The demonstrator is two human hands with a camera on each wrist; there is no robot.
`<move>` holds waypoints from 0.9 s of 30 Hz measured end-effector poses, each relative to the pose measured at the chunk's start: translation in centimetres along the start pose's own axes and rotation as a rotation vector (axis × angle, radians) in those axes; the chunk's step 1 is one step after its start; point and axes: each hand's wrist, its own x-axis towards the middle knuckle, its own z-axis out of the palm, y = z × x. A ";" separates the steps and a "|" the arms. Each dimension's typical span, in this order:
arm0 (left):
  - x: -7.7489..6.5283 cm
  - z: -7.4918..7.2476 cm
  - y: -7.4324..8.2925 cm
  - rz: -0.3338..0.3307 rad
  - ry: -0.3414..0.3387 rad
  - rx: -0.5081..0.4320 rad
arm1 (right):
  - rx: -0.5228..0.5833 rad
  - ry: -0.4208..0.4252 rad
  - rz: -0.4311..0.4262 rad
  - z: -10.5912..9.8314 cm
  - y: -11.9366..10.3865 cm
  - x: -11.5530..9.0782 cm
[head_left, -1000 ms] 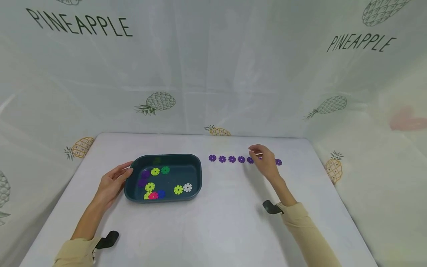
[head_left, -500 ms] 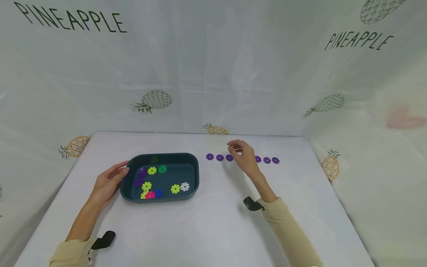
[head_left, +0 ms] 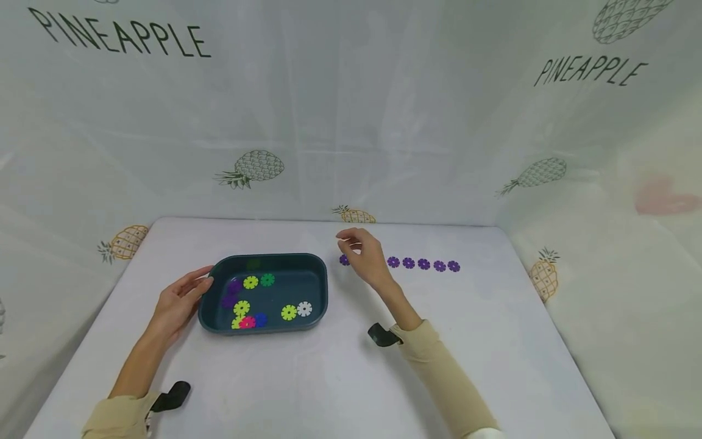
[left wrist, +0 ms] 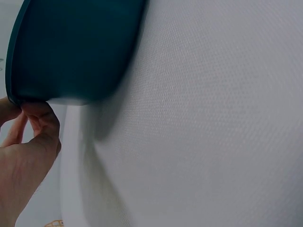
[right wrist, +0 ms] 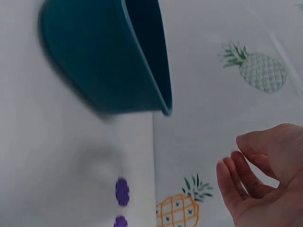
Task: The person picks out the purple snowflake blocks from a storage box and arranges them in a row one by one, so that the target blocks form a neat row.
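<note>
A dark teal tray [head_left: 290, 286] stands left of the middle of the table. My left hand [head_left: 177, 305] grips its left end; in the left wrist view the thumb and fingers pinch the rim of the tray [left wrist: 71, 52]. Flower-shaped plastic discs in yellow, purple, green, pink, blue and white lie inside. To the right, several purple flower discs [head_left: 424, 264] form a row. Above the row's left end hovers my right hand [head_left: 366, 259], covering part of it. Nothing shows between the loosely bent fingers of the right hand [right wrist: 265, 184] in the right wrist view.
A white cloth covers the table [head_left: 307, 390]. Behind it hangs a pale curtain [head_left: 395, 122] printed with pineapples and lettering. Each wrist carries a black camera mount, such as the right one [head_left: 382, 335].
My right hand has travelled left along the row of purple discs, from its right part to its left end. The left hand stays at the tray.
</note>
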 end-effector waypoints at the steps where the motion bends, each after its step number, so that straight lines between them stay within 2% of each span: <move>1: 0.0 0.0 0.0 0.000 0.002 -0.003 | 0.001 -0.011 -0.007 0.4 -0.2 0.1; 9: -0.2 0.0 -0.3 0.004 0.007 -0.028 | -0.002 -0.072 -0.041 3.7 -1.5 0.3; 18: -0.2 -0.3 -0.5 0.038 -0.001 -0.032 | 0.046 -0.182 -0.063 7.4 -2.3 0.3; 27: 0.1 0.0 -0.3 0.031 0.005 -0.036 | 0.081 -0.212 -0.072 9.8 -3.3 0.2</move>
